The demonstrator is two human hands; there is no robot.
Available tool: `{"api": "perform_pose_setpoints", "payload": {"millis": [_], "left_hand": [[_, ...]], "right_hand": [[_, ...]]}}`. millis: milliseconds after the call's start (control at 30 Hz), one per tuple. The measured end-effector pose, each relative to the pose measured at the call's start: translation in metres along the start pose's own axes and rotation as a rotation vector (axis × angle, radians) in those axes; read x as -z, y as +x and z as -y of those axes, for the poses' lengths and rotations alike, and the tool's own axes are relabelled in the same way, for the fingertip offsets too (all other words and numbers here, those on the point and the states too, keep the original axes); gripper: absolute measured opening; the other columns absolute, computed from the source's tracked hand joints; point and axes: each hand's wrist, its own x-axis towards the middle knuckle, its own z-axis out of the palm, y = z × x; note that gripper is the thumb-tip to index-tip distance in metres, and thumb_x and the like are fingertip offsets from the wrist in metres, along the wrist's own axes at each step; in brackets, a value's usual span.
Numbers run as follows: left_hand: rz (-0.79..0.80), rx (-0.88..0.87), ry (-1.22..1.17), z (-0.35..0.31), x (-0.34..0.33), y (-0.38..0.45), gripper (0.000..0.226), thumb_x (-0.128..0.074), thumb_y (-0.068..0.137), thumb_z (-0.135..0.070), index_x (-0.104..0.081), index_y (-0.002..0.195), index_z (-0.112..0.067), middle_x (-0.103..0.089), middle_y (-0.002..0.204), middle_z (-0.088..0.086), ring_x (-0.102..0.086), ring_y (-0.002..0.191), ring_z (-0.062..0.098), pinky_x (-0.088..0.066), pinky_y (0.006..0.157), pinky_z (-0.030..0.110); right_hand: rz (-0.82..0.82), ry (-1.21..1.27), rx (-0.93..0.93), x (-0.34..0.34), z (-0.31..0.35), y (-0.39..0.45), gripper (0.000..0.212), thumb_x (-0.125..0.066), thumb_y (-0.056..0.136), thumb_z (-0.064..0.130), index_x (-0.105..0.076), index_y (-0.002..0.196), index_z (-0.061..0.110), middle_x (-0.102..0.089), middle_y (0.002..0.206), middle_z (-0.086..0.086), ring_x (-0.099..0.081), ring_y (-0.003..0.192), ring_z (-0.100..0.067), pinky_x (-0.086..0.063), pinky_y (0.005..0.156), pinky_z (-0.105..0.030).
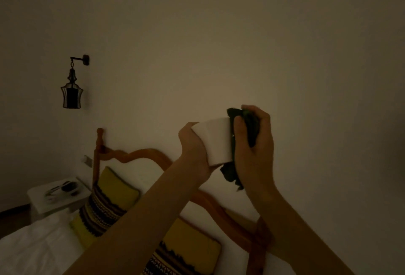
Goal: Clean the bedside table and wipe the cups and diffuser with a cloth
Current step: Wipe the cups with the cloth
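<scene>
Left hand (pixel 192 143) grips white cup (pixel 215 142) at its base; right hand (pixel 254 141) clutches dark cloth (pixel 247 125) against cup rim. Below cup: wooden headboard (pixel 144 154), yellow pillows (pixel 109 200). Far left of cup: white table (pixel 39 200), wall lantern (pixel 71 90).

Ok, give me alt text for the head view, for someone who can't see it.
In dim light, a left hand holds a white cup on its side while the right hand presses a dark cloth against its end, above a bed with yellow patterned pillows.
</scene>
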Motion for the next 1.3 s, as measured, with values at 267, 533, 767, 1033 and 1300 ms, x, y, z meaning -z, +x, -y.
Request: {"api": "perform_pose_setpoints", "payload": {"millis": [267,533,767,1033,1300], "left_hand": [[-0.058,-0.267,0.127,0.0,0.012,0.012,0.037,-0.045,0.078,-0.038,-0.045,0.042,-0.029,-0.055,0.051,-0.007,-0.054,0.051,0.012,-0.048,0.061,0.03],[-0.197,-0.279,-0.107,-0.022,0.011,0.027,0.03,-0.037,0.094,-0.031,-0.045,0.068,-0.018,-0.054,0.074,0.003,-0.052,0.069,0.018,-0.042,0.064,0.027],[-0.082,-0.195,-0.049,-0.02,0.032,0.019,0.035,-0.034,0.097,-0.032,-0.056,0.075,-0.016,-0.064,0.061,0.002,-0.063,0.051,0.017,-0.051,0.05,0.023],[-0.107,-0.131,0.081,-0.024,0.032,0.016,0.034,-0.033,0.099,-0.034,-0.056,0.086,-0.013,-0.058,0.073,0.008,-0.055,0.062,0.021,-0.047,0.059,0.026],[-0.104,-0.12,0.387,-0.021,0.019,0.013,0.063,-0.033,0.096,-0.064,-0.065,0.099,-0.01,-0.066,0.089,0.014,-0.062,0.079,0.027,-0.054,0.075,0.037]], "right_hand": [[0.013,0.376,-0.79,-0.01,-0.001,0.023,0.026,-0.066,0.091,0.044,-0.074,0.083,0.021,-0.07,0.085,-0.007,-0.063,0.074,-0.022,-0.055,0.07,-0.035],[-0.191,0.274,-0.56,-0.063,0.0,-0.036,0.027,-0.041,0.104,0.047,-0.055,0.125,0.038,-0.065,0.115,0.007,-0.065,0.104,-0.013,-0.057,0.085,-0.036],[-0.079,0.474,-0.646,-0.057,-0.009,-0.006,0.024,-0.047,0.105,0.034,-0.061,0.089,0.022,-0.064,0.079,0.007,-0.062,0.069,-0.004,-0.051,0.061,-0.019],[-0.188,0.305,-0.392,-0.056,-0.008,-0.024,0.023,-0.04,0.104,0.045,-0.063,0.105,0.042,-0.069,0.09,0.021,-0.067,0.082,0.0,-0.057,0.069,-0.018],[-0.025,0.508,-0.429,-0.049,-0.016,-0.024,0.06,-0.063,0.08,0.058,-0.049,0.135,0.042,-0.062,0.118,0.008,-0.068,0.097,-0.006,-0.059,0.074,-0.028]]}}
